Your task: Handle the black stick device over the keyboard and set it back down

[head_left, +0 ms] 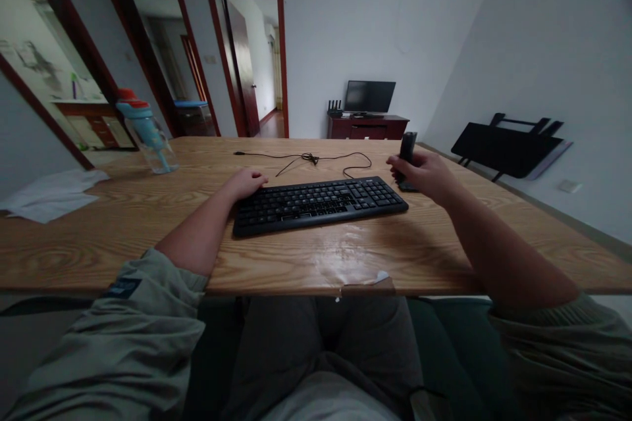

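A black keyboard [320, 202] lies on the wooden table, slightly turned, its right end farther from me. My left hand [245, 184] is at its back left corner, fingers curled against the edge. The far fingers are hidden behind the hand. To the right of the keyboard, my right hand [425, 172] grips a black upright object [408, 146], long and narrow like a handle. Its lower end is partly covered by my fingers and sits close to the tabletop, so its exact kind is unclear. Behind the keyboard runs its thin black cable [340, 157], bunched in the middle.
The wooden table [296, 270] has peeling clear film at its front edge. On the left stand a clear bottle [148, 135] with a blue and red top and some white tissues [54, 194]. A monitor [369, 97] on a cabinet and a folded black table [511, 148] are beyond.
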Tool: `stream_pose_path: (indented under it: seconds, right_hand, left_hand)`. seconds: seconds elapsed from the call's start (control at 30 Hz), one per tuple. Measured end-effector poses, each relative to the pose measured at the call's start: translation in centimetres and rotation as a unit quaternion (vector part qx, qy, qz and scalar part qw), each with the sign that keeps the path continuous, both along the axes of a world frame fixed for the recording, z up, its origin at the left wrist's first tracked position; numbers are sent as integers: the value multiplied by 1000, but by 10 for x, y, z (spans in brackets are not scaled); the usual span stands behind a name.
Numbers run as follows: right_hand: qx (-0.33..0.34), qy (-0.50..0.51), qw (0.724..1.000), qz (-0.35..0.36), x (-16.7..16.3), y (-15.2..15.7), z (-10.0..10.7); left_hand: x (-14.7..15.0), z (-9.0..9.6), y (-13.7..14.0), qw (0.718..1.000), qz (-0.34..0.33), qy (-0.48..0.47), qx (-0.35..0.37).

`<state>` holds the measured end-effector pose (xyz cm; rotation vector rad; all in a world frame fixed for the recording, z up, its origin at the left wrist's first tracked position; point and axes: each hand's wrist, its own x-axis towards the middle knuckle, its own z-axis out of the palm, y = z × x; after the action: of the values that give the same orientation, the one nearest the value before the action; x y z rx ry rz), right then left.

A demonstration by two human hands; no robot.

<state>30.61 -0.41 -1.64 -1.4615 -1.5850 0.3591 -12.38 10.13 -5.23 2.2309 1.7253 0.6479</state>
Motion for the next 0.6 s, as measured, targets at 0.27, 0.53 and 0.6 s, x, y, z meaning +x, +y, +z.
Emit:
stream_pose_path:
  seconds: [0.27,0.53,0.6]
  right_hand:
    - [55,-66,980,181,-142,-18,25]
    - [55,4,986,158,-184,12,-16]
    - [50,19,987,151,-180,16,-23]
  left_hand:
    - [15,11,-16,995,-97,-15,32]
    - [28,38,-59,974,-221,-44,21]
    - [32,39,-65,968,-247,-44,7]
